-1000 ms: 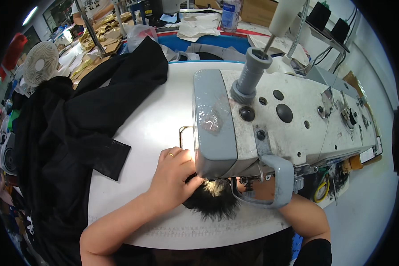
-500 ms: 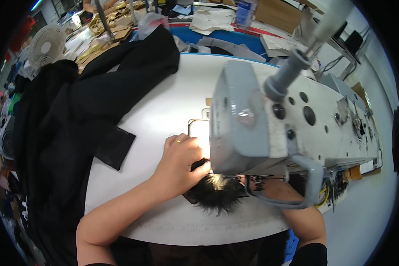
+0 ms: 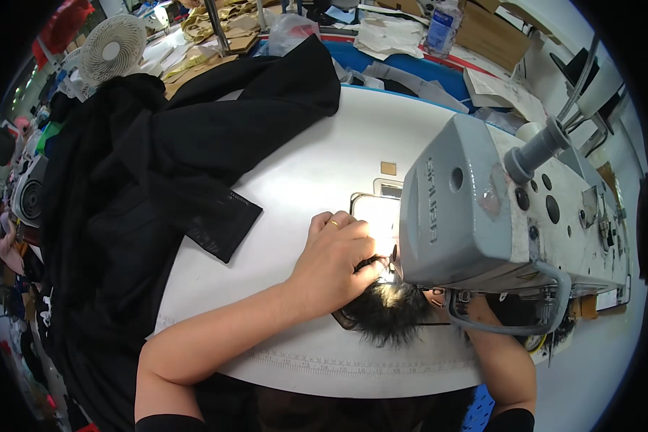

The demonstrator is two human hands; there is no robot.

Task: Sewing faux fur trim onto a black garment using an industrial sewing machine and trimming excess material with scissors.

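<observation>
A piece of black fur (image 3: 390, 315) lies under the head of a grey and white sewing machine (image 3: 450, 209), lit by a bright lamp near the needle. My left hand (image 3: 335, 255), with a gold-coloured ring on one finger, has its fingers bent and pinches the fur's upper left side just left of the machine head. Under the machine arm, my right hand (image 3: 475, 308) reaches in from the right. Only a bit of its fingers shows beside the fur's right edge; the machine and its grey lever (image 3: 547, 327) hide the rest.
A large black garment (image 3: 115, 209) covers the table's left side, one corner with a shiny panel (image 3: 225, 225) lying on the white tabletop (image 3: 288, 216). A white fan (image 3: 111, 49) stands far left. Papers (image 3: 389, 36) and a clear plastic container (image 3: 443, 27) sit at the back.
The whole view has shifted, so table, garment and machine appear farther right. Both hands stay at the fur, and the left keeps its pinch.
</observation>
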